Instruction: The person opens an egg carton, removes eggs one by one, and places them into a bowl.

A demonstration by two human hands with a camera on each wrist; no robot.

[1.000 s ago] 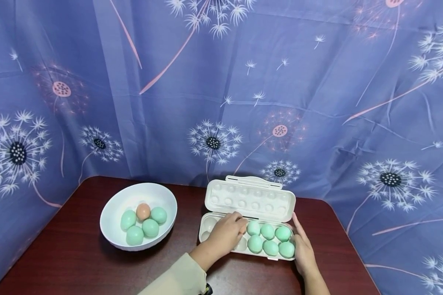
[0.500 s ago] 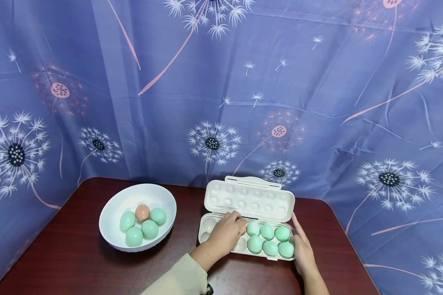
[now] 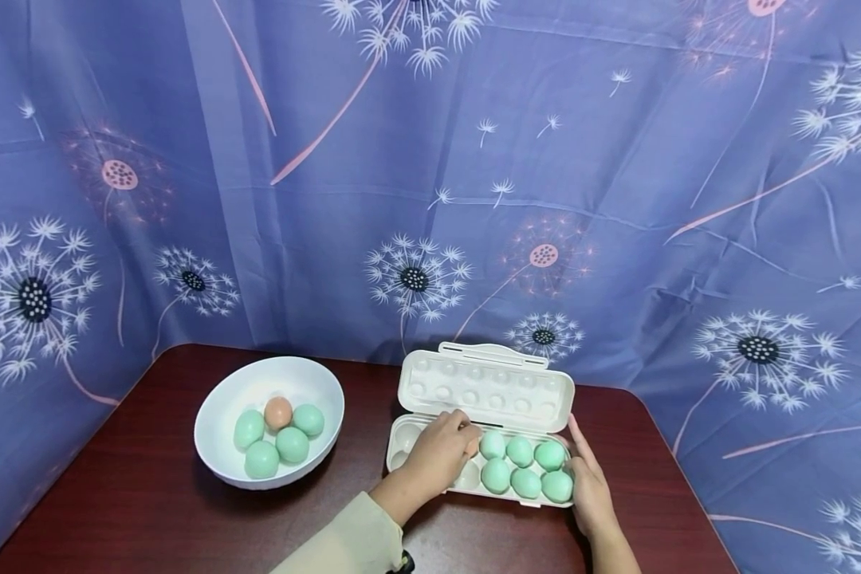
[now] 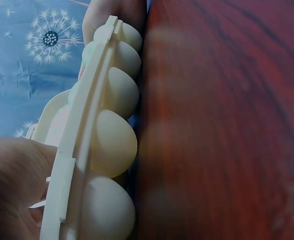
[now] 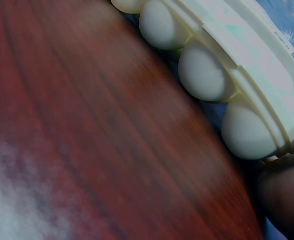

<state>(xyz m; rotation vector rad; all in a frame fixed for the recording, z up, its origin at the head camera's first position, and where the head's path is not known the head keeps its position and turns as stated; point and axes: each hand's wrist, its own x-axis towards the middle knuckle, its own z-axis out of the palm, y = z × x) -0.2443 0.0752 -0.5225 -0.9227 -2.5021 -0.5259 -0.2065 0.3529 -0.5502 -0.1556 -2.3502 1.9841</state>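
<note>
Cloth [image 3: 308,263] printed with dandelions hangs beyond both hands, behind a dark red-brown tabletop [image 3: 151,526]. An egg carton [image 3: 486,391] lies under the left hand [image 3: 434,456] and reaches to the right one, its cream lid tipped back away from both. A white bowl [image 3: 222,406] stands well to the left of the left hand, and a beige sleeve [image 3: 351,538] covers the forearm behind that hand. The left hand, fingers bent, holds a brown egg [image 3: 472,445] at the carton's far row; whether the egg touches its cup cannot be told. The right hand [image 3: 591,485] touches the carton's right end, one finger stretched straight toward the lid; whether the others grip the rim is hidden. Six green eggs [image 3: 526,482] sit in two rows between the hands, nearer the right one. In the bowl, off to the left hand's left, four more green eggs [image 3: 291,445] lie near a second brown egg [image 3: 277,412].
</note>
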